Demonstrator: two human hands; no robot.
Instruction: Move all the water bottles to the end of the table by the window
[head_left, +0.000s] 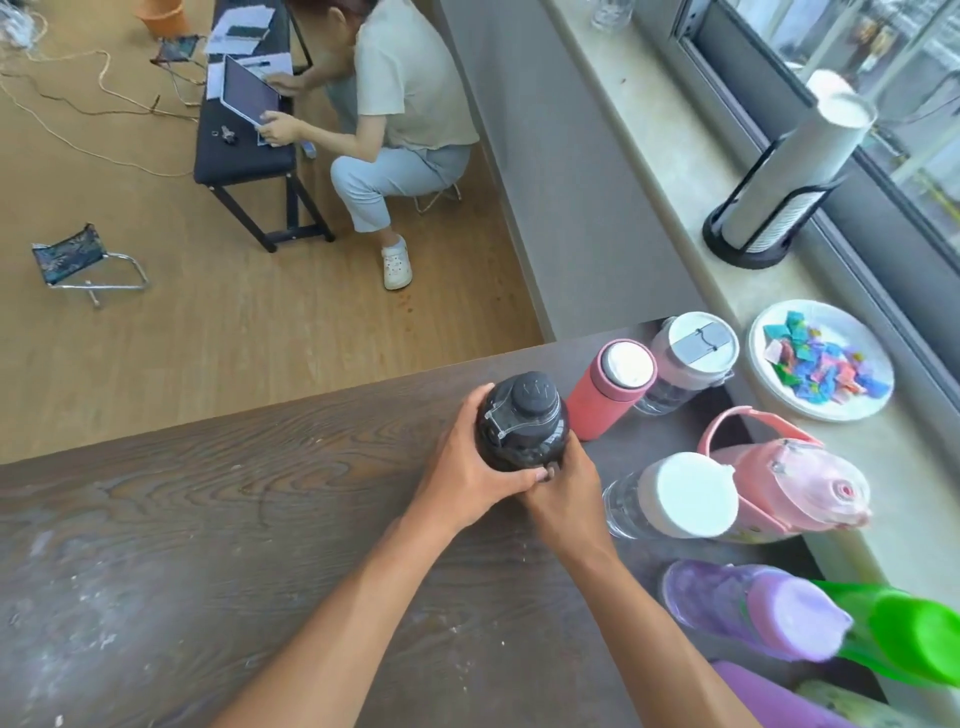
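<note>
Dark, squat black bottle (522, 423) at frame centre, upright on the wood-grain table (208, 519): round black cap, clear strap looped over the shoulder, smoky translucent body. Clasped from both sides — left hand (470, 467) wrapped round its left flank, right hand (563, 486) cupping the lower right, fingers of both closed on it. Just right of it, a coral bottle (610, 389); further right, clear, pink and purple bottles grouped near the window sill (649, 156).

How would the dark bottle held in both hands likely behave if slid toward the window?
The dark bottle looks rigid, wide and squat, so probably slides without tipping. Its dark contents suggest weight; the left hand and right hand both gripping fits that.
</note>
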